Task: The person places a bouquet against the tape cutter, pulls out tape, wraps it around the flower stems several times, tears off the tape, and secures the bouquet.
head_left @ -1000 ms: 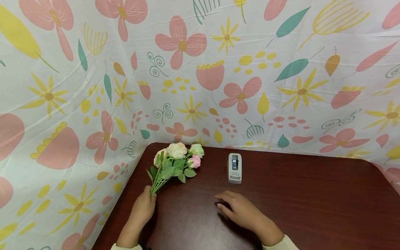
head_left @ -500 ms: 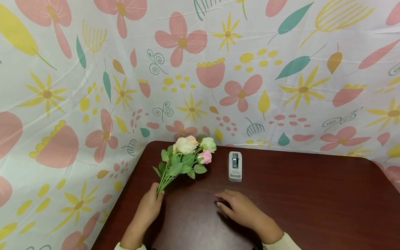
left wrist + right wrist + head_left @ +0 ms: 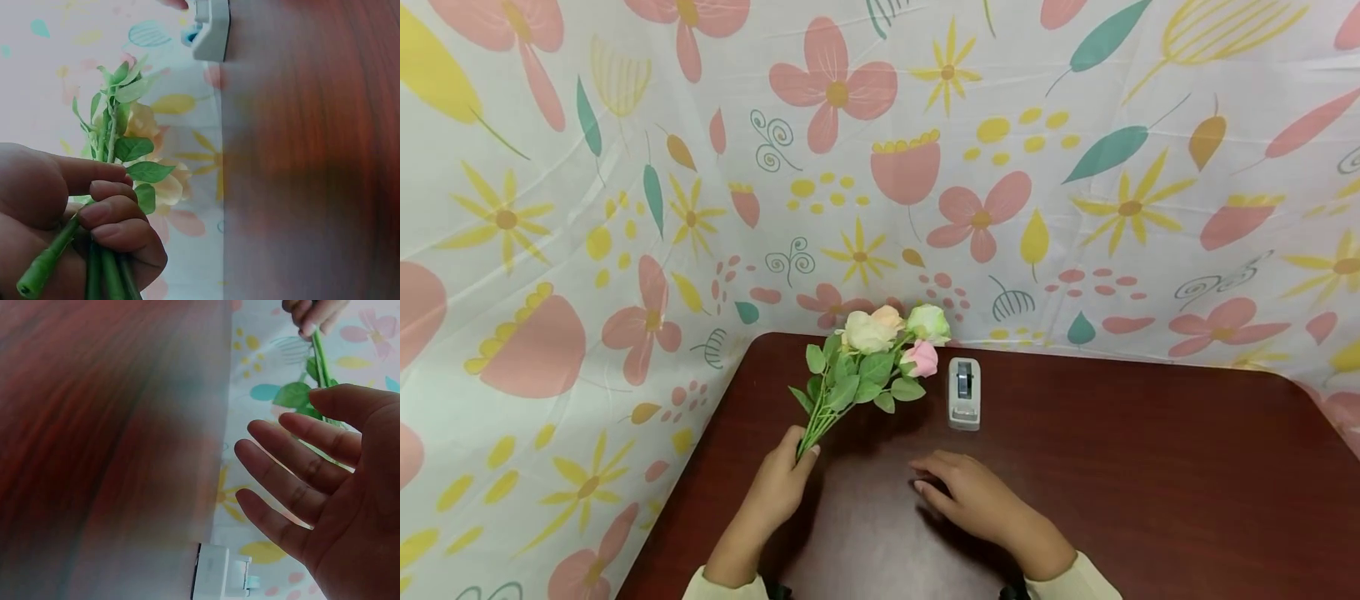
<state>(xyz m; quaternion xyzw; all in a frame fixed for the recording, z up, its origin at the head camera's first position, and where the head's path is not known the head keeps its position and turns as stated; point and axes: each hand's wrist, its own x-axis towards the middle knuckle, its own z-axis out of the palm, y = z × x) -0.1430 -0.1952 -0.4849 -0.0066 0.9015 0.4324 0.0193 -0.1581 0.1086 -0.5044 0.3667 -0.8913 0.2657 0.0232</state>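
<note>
My left hand (image 3: pixel 781 479) grips a small bunch of artificial roses (image 3: pixel 868 333) by the stems, its fingers curled round them in the left wrist view. Cream, peach, pale green and pink blooms sit among green leaves (image 3: pixel 844 390), tilted up and away to the right. Cut stem ends (image 3: pixel 112 275) poke out below the fist. Over the table at the front, my right hand (image 3: pixel 973 500) holds nothing; in the right wrist view its fingers (image 3: pixel 300 465) are spread and slightly bent. Beyond it stands a white tape dispenser (image 3: pixel 964 417), just right of the pink rose.
The dark red-brown table (image 3: pixel 1150 467) has rounded corners and runs far to the right. A white cloth with printed flowers (image 3: pixel 1075 125) hangs right behind its back edge and along the left side.
My left hand has carried the roses to the right and a little farther back, nearer the tape dispenser. The right hand has barely moved.
</note>
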